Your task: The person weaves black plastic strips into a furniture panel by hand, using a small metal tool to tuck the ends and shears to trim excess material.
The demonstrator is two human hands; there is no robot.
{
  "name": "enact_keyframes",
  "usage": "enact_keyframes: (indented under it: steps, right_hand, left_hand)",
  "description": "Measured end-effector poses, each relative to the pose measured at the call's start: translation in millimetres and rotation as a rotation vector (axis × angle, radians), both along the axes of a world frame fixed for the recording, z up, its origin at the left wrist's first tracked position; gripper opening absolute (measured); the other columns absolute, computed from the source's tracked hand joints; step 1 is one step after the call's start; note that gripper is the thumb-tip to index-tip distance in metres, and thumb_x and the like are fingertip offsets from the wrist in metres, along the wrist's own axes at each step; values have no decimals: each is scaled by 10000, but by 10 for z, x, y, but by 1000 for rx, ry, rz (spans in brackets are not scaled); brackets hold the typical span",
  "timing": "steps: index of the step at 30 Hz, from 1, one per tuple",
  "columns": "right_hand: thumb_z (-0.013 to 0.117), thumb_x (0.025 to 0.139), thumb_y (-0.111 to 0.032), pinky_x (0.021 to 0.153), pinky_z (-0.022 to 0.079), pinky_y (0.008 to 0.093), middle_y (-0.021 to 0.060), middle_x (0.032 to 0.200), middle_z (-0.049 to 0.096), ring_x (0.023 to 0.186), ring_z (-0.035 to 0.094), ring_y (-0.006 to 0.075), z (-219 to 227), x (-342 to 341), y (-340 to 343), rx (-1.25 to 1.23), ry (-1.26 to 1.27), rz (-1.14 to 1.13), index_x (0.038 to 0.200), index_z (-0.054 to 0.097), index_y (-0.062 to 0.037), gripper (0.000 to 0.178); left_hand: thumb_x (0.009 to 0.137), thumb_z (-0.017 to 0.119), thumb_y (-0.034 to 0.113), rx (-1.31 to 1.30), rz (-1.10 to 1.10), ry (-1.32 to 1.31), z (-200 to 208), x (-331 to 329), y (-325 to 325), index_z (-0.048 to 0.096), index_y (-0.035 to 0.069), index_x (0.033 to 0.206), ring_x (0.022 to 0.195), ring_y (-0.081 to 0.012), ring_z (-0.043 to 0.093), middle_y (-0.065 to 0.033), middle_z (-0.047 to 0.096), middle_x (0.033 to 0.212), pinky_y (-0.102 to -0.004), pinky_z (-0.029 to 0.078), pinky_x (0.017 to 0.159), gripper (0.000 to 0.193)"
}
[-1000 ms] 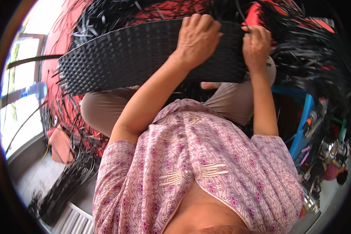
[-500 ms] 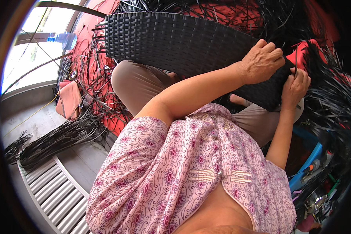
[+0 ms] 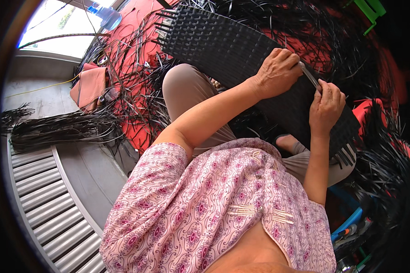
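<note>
Across the lap, black woven panel (image 3: 241,59), loose strip ends, left hand (image 3: 278,73) resting on it, right hand (image 3: 325,107) grip closed on metal tool (image 3: 310,76)

Bright daylight enters upper left; sharp centre, dark bent fisheye rim.

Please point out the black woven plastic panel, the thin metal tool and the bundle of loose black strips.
black woven plastic panel (image 3: 223,48), head view, upper weave.
thin metal tool (image 3: 309,75), head view, shaft.
bundle of loose black strips (image 3: 59,129), head view, middle.
</note>
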State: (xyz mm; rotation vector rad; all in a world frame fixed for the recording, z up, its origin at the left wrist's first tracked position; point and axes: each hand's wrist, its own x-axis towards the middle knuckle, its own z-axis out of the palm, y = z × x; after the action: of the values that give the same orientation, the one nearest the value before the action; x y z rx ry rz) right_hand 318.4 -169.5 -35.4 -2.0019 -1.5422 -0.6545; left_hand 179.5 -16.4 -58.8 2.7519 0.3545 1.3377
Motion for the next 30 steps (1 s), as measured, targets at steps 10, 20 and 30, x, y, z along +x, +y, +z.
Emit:
enact_keyframes:
  steps: [10,20,30]
  right_hand:
    - [649,967,-183,841,484,398,22,960,639,914,609,256,-9,-120,356,-3,-28,-24,1038,707,-116,114]
    - [652,921,-193,774,466,414,36,900,621,869,617,274,-67,-1,450,11,-36,8,948,673,-131,70]
    - [663,886,-184,758,448,387,-5,880,600,836,594,225,-113,-2,389,-1,-3,-5,918,675,-158,43]
  left_hand:
    - [804,761,250,29,-25,131,92,49,241,715,156,949,973,-213,569,-9,611,992,-368,452,863,178]
    - [808,790,206,-66,-48,47,68,103,258,722,132,911,929,-230,596,-22,639,973,-387,479,829,144]
    - [799,786,123,-87,-124,29,55,81,247,725,108,968,938,-260,596,-57,640,1003,-391,487,835,180]
